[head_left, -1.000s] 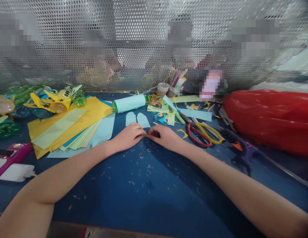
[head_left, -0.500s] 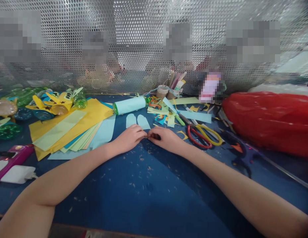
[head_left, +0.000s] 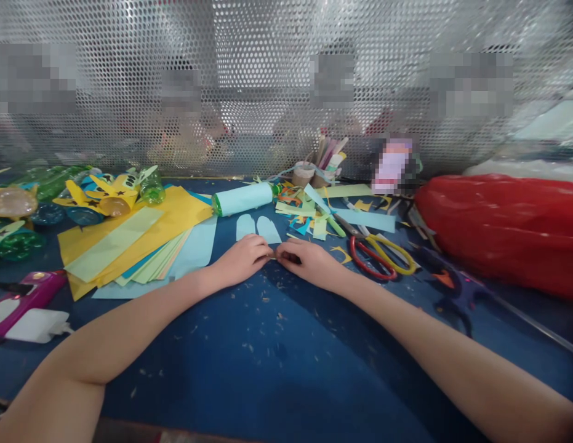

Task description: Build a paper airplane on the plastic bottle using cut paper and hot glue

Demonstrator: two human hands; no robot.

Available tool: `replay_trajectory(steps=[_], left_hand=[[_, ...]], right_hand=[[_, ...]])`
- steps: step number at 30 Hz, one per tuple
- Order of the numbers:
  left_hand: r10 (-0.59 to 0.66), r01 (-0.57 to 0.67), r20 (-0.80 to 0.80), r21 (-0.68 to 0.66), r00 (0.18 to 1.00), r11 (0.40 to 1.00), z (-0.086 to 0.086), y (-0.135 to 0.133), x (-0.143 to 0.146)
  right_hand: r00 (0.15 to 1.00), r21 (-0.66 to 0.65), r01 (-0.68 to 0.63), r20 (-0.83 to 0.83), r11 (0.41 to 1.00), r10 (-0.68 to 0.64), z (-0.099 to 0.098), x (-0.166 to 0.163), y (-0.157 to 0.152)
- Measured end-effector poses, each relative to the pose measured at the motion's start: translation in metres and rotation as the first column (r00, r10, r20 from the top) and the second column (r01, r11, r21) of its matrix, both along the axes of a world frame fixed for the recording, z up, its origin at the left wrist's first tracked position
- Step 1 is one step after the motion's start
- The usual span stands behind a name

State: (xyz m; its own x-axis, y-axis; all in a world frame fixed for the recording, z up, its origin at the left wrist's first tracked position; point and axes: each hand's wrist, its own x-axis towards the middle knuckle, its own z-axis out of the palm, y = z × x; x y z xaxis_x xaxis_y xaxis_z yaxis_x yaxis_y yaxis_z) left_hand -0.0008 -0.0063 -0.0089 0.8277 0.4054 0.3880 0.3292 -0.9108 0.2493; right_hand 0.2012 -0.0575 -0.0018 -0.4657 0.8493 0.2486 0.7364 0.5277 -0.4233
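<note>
My left hand [head_left: 247, 258] and my right hand [head_left: 309, 261] meet fingertip to fingertip over the blue table [head_left: 249, 357]. Both are closed in a pinch, and a tiny pale bit shows between them, too small to name. Just beyond the fingers lie two light blue paper pieces with rounded tops, the left piece [head_left: 245, 227] and the right piece [head_left: 268, 229]. Behind these, a green bottle wrapped in light blue paper [head_left: 244, 199] lies on its side. Scissors [head_left: 378, 252] with one red and one yellow handle rest to the right of my right hand.
Coloured paper sheets [head_left: 175, 209] and yellow paper-decorated bottle pieces [head_left: 113, 200] lie left, near a purple power strip [head_left: 28, 301]. Paper scraps [head_left: 309, 212] and a cup of sticks [head_left: 304, 174] stand behind. At right are a red plastic bag [head_left: 503, 227] and a glue gun [head_left: 466, 286].
The whole view has shifted slightly, with things sitting a little lower. My hands keep the same pinched pose, fingertips together.
</note>
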Motion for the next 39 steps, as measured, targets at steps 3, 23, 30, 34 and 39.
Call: replay_trajectory(steps=[3, 23, 30, 34, 39], left_hand=[[-0.014, 0.014, -0.01, 0.021, 1.0, 1.0, 0.0016, -0.0009, 0.0009], [-0.008, 0.008, 0.037, 0.024, 0.999, 1.0, 0.0001, 0.002, 0.0012], [0.025, -0.026, 0.003, 0.049, 1.0, 0.998, 0.0011, -0.0006, 0.0023], [0.024, -0.024, -0.012, 0.061, 1.0, 0.998, 0.0008, -0.0006, 0.0026], [0.018, -0.018, 0.014, 0.03, 1.0, 0.999, -0.0012, 0.0019, 0.0026]], right_hand=[[1.0, 0.016, -0.004, 0.013, 1.0, 0.004, -0.0011, 0.0006, 0.0009], [1.0, 0.019, 0.019, 0.015, 1.0, -0.019, -0.0014, 0.0018, 0.0025], [0.998, 0.028, 0.061, 0.034, 0.998, -0.061, -0.0051, 0.0015, 0.0041], [0.996, 0.069, 0.071, 0.05, 0.995, -0.075, -0.006, 0.0004, 0.0033], [0.993, 0.118, 0.071, 0.09, 0.991, -0.081, -0.007, -0.0009, 0.0017]])
